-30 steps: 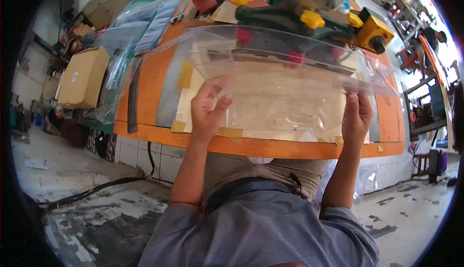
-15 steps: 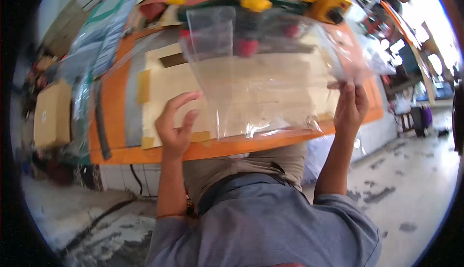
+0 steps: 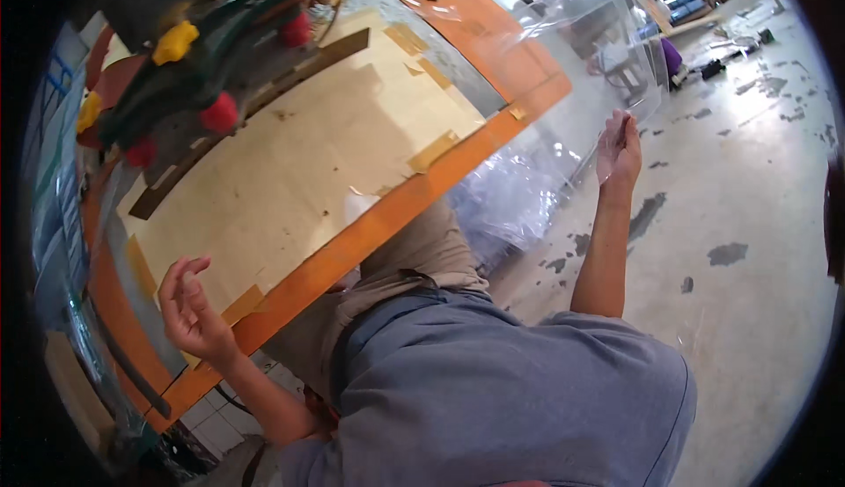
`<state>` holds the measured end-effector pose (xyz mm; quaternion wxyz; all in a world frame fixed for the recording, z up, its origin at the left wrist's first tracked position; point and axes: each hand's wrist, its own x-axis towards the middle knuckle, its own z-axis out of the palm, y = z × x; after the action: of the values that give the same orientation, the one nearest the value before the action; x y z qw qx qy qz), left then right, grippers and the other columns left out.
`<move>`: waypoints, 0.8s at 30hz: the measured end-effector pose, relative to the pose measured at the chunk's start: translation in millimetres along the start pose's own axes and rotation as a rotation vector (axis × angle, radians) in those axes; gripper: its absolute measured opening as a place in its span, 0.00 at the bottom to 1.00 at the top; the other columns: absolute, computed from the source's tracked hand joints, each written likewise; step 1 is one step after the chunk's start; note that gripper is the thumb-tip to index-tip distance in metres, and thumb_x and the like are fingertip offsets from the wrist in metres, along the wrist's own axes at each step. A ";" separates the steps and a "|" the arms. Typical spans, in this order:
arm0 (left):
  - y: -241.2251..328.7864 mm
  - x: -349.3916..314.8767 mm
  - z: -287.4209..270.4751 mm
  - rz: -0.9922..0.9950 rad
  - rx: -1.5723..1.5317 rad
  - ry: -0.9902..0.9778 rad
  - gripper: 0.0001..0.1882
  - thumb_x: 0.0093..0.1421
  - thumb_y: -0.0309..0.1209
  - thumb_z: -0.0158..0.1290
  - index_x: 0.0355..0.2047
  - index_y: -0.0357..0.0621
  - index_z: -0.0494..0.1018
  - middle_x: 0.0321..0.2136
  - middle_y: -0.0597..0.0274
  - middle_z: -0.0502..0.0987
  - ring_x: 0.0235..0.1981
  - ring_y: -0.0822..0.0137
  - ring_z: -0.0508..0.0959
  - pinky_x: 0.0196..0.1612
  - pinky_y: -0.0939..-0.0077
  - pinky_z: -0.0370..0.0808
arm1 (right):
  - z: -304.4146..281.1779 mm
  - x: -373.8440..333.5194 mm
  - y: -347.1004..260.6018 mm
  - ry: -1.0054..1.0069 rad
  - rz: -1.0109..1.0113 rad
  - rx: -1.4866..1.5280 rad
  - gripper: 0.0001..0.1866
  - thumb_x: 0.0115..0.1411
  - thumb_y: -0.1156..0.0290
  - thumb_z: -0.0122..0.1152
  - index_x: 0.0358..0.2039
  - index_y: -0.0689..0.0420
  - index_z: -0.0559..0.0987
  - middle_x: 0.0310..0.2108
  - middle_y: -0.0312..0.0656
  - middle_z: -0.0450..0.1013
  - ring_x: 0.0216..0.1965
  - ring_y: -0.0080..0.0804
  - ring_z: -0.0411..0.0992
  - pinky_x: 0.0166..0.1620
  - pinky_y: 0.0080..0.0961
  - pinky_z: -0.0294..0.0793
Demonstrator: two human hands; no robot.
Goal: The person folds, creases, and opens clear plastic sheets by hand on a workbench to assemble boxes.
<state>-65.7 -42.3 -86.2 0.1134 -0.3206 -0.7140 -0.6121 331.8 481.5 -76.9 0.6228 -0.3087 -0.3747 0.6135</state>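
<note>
Orange-edged workbench (image 3: 370,232) | right hand (image 3: 619,148) pinching clear plastic bag (image 3: 590,55) | left hand (image 3: 189,306) open, empty

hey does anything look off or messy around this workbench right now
Mostly the floor: the concrete is blotched with dark patches. A heap of crumpled clear plastic lies beside the orange-edged table. The right hand holds a clear plastic bag out over the floor; the left hand is empty.

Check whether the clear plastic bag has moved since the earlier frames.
Yes. The clear plastic bag has swung off the orange-edged worktable to the person's right, held only by the right hand.
</note>
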 end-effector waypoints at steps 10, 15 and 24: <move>-5.4 -1.8 -0.6 0.003 0.025 0.015 0.15 0.73 0.28 0.48 0.52 0.30 0.75 0.35 0.47 0.84 0.40 0.64 0.83 0.54 0.67 0.74 | -272.1 82.0 87.9 0.358 0.098 -0.014 0.23 0.75 0.53 0.49 0.53 0.61 0.77 0.53 0.45 0.77 0.51 0.39 0.76 0.53 0.40 0.78; -12.1 -3.7 3.3 0.008 0.019 0.034 0.14 0.74 0.29 0.48 0.51 0.30 0.75 0.34 0.48 0.84 0.38 0.65 0.83 0.53 0.68 0.75 | -399.8 -4.4 175.8 0.843 0.709 -0.173 0.26 0.71 0.46 0.49 0.44 0.59 0.78 0.41 0.45 0.82 0.40 0.39 0.81 0.40 0.37 0.82; -3.4 -0.9 1.9 -0.006 0.121 -0.030 0.13 0.74 0.26 0.49 0.49 0.27 0.76 0.34 0.49 0.84 0.36 0.65 0.84 0.50 0.68 0.78 | -264.7 -178.7 308.3 0.153 1.216 -0.817 0.16 0.72 0.58 0.51 0.50 0.53 0.78 0.48 0.41 0.82 0.45 0.39 0.81 0.45 0.33 0.78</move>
<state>-66.6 -40.9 -89.9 0.1202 -0.3202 -0.7522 -0.5632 397.3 341.0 -492.9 0.0324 -0.7113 -0.2918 0.6386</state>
